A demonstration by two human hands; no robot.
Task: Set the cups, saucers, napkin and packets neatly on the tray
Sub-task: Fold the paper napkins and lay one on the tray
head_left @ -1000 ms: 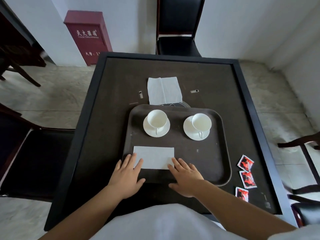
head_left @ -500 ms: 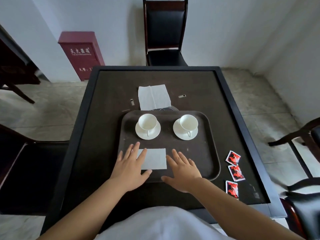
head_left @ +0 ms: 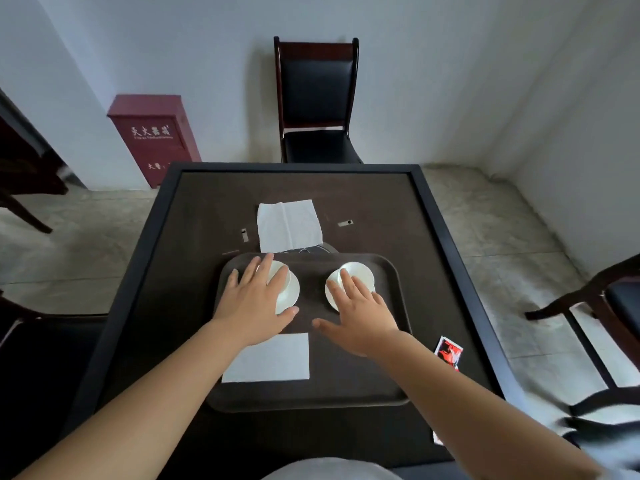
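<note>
Item, left: our left hand (head_left: 254,303), fingers spread and slack, gripping nothing, has come forward from the folded napkin (head_left: 273,358) and now covers the left cup (head_left: 278,277) on its saucer (head_left: 289,296).

Item, centre: the napkin lies flat on the near half of the brown tray (head_left: 394,348), released and squared to its edge. A second, unfolded napkin (head_left: 289,225) rests on the table (head_left: 194,237) just beyond the tray.

Item, right: our right hand (head_left: 360,317), likewise splayed and empty, has moved up over the right cup (head_left: 360,273) and its saucer (head_left: 330,294).

Item, far right: red packets (head_left: 448,351) lie off the tray, on the table.

We judge the napkin placed, the cups next for straightening, the packets outstanding.
</note>
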